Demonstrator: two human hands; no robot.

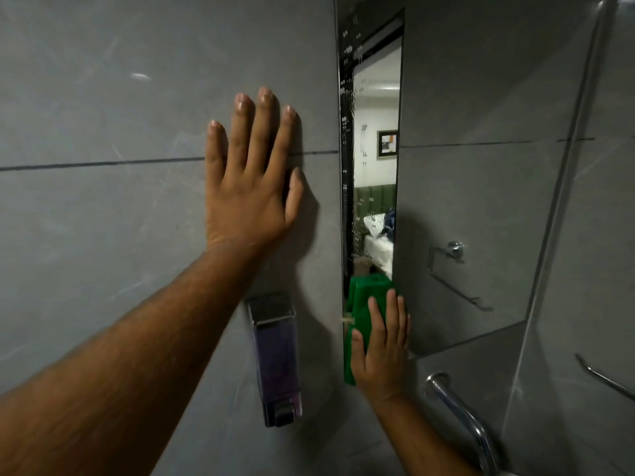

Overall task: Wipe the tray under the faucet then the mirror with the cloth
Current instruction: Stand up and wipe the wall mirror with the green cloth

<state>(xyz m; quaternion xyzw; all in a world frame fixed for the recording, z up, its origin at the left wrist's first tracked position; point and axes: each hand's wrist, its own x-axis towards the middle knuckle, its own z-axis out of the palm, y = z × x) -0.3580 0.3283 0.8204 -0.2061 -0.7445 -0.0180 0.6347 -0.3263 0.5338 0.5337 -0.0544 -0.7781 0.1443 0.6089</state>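
A large mirror [481, 187] fills the wall on the right, its left edge speckled with water drops. My right hand [381, 345] presses a folded green cloth [360, 304] flat against the mirror's lower left corner. My left hand [252, 180] lies flat on the grey tiled wall to the left of the mirror, fingers spread and holding nothing. The chrome faucet [460, 413] curves up at the bottom right. The tray under it is out of view.
A wall-mounted soap dispenser [275, 359] with purple liquid hangs just left of the cloth. The mirror reflects a chrome paper holder [453, 262] and a lit room. A chrome rail [604, 376] runs along the right wall.
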